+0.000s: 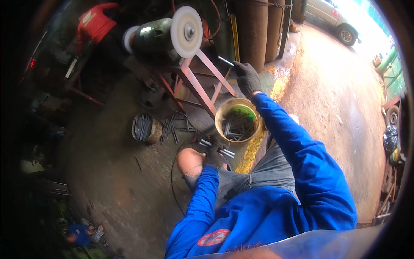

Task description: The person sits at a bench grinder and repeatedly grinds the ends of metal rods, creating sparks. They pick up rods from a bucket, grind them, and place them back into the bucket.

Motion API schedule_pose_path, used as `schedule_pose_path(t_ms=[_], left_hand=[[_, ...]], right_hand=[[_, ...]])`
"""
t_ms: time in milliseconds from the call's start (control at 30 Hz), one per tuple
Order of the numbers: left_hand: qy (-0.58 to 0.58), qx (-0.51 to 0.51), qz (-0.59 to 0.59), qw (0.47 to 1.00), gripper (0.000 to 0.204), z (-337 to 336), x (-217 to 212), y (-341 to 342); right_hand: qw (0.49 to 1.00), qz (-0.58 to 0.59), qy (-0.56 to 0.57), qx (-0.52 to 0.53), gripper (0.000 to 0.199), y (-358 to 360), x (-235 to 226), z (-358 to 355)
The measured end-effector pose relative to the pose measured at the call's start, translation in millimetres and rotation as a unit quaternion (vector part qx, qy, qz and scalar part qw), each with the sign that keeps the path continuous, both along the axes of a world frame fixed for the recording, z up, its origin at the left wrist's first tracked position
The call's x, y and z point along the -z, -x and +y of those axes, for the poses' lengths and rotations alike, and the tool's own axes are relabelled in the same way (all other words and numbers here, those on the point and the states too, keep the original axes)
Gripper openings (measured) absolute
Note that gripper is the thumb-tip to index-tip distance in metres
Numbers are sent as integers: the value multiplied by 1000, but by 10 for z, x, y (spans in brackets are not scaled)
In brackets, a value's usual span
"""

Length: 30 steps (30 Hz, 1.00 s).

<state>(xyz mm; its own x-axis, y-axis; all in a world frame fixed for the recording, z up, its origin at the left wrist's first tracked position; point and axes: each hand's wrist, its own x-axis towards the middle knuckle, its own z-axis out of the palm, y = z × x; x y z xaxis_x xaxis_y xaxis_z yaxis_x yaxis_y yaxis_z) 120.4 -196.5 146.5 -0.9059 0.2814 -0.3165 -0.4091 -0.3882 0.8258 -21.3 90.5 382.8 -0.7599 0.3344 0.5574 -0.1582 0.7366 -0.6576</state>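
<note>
My right hand, in a dark grey glove, is closed round one end of a metal rod, whose bright other end points up and left. Close to my left knee, my gloved left hand grips several short metal rods that stick out on both sides of the fist. Between the hands stands a round bucket with dark rods and something green inside. Above and left of it, a bench grinder with a large pale wheel sits on a reddish metal stand.
A smaller container packed with dark rods stands left of the bucket, with loose rods beside it. A thin cable runs across the floor. Tall brown cylinders stand behind. A person in red is at far left; a vehicle is far right.
</note>
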Motion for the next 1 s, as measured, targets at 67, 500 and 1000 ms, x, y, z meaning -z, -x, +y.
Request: schedule_pose_path(t_ms=[67, 500, 1000], left_hand=[[34, 18, 71, 997, 40, 0, 70, 27], [-20, -51, -112, 992, 19, 231, -583, -31], [14, -36, -116, 993, 21, 323, -531, 18]], right_hand=[[991, -36, -118, 57, 20, 125, -352, -74], [968, -63, -225, 94, 25, 852, -775, -148], [965, -9, -252, 78, 25, 977, -754, -71]])
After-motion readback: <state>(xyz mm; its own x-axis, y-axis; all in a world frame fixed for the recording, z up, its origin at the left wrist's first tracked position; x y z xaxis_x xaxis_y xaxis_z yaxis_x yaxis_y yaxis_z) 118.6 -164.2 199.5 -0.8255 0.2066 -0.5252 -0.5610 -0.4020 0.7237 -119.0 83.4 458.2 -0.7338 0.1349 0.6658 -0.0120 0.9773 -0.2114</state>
